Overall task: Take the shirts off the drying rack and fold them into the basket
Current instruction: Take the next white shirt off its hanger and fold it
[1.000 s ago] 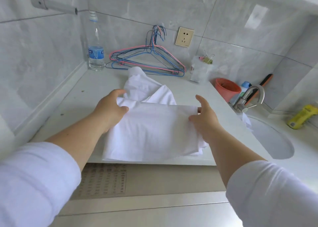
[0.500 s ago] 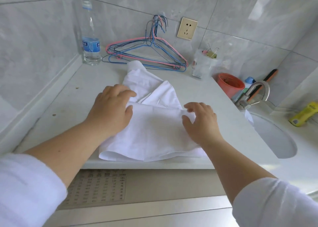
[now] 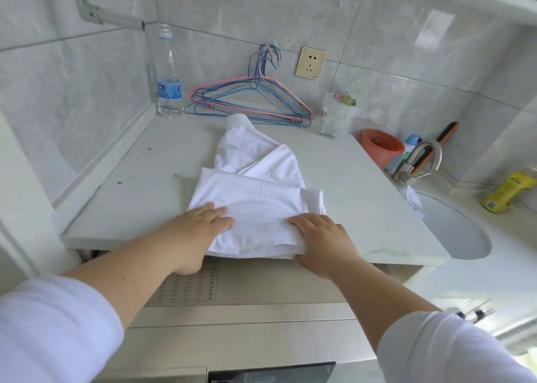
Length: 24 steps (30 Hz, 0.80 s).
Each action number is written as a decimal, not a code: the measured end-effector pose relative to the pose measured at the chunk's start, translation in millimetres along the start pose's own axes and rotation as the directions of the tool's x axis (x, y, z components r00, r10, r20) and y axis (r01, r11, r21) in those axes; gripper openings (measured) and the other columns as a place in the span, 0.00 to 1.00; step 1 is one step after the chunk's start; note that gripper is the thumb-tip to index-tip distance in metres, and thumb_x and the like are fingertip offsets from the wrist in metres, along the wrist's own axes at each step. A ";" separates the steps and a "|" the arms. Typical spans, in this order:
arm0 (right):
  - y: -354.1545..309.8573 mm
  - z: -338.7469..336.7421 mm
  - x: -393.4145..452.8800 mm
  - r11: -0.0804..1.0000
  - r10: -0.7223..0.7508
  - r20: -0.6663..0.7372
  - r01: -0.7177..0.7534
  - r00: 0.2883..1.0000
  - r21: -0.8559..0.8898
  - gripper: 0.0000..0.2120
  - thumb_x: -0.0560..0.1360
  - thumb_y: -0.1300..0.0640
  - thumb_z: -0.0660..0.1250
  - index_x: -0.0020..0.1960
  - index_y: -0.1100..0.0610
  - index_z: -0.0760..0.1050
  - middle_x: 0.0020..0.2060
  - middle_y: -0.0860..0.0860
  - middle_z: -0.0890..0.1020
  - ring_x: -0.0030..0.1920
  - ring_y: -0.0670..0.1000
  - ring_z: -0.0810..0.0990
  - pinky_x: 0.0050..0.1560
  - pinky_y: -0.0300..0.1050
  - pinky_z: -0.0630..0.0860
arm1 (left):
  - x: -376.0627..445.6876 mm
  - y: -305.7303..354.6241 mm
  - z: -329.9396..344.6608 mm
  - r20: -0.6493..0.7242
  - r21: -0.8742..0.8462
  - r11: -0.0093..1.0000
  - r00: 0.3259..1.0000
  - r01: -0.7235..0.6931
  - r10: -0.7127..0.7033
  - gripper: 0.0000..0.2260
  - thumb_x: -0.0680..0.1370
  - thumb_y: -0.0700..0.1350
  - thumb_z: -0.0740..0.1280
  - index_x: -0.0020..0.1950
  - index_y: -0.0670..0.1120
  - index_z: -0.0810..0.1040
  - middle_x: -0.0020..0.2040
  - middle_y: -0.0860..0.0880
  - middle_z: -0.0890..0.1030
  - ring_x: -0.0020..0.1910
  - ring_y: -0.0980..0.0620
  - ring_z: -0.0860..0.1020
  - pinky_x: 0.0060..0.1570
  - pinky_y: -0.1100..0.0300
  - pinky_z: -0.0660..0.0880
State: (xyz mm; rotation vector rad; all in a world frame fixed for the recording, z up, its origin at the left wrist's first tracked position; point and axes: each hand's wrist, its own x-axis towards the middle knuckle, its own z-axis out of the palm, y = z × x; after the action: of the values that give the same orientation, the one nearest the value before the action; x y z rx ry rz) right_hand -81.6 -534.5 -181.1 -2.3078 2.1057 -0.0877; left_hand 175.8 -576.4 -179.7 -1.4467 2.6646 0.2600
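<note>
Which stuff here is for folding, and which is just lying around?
For the job: white shirt, left hand, right hand.
Just lying about: water bottle, hangers, orange cup, yellow bottle.

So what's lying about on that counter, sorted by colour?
White: 1, the half-folded white cotton shirt
Clear: 2, the clear plastic water bottle and the clear plastic bag
Orange: 1, the small orange plastic cup
Yellow: 1, the yellow plastic bottle lying down
Total: 5, leaving out the tangled wire hangers.

Both hands (image 3: 261,231) flat on folded shirt (image 3: 255,202)
</note>
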 end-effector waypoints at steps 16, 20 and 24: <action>22.6 -67.9 -36.6 0.729 0.374 -0.426 0.022 0.824 0.684 0.10 0.71 0.64 0.67 0.46 0.50 0.78 0.35 0.38 0.78 0.36 0.29 0.75 0.35 0.23 0.68 | -33.5 10.7 -63.2 -0.580 -0.631 0.762 0.741 -0.146 -0.338 0.08 0.75 0.41 0.66 0.51 0.53 0.73 0.39 0.52 0.78 0.39 0.56 0.75 0.35 0.67 0.68; 28.7 -85.6 14.3 0.661 0.457 -0.406 0.003 0.792 0.750 0.12 0.72 0.63 0.66 0.48 0.46 0.75 0.38 0.38 0.78 0.40 0.41 0.77 0.43 0.39 0.73 | 20.2 -1.6 -84.3 -0.583 -0.668 0.737 0.688 -0.104 -0.431 0.08 0.79 0.45 0.61 0.58 0.48 0.70 0.41 0.44 0.76 0.40 0.45 0.73 0.33 0.60 0.65; 39.9 -84.9 76.9 0.682 0.493 -0.318 -0.133 0.810 0.719 0.13 0.75 0.60 0.63 0.58 0.51 0.75 0.45 0.47 0.79 0.48 0.52 0.76 0.47 0.41 0.69 | 83.1 -23.9 -91.8 -0.555 -0.615 0.788 0.695 0.028 -0.458 0.13 0.81 0.42 0.56 0.65 0.44 0.66 0.49 0.42 0.76 0.50 0.39 0.75 0.41 0.56 0.65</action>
State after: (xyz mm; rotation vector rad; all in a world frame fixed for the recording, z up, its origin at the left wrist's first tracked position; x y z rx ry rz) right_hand -118.8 -612.5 -96.0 -1.5359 2.1124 -1.3266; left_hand 150.2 -675.5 -106.1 -2.5267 2.9956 0.6590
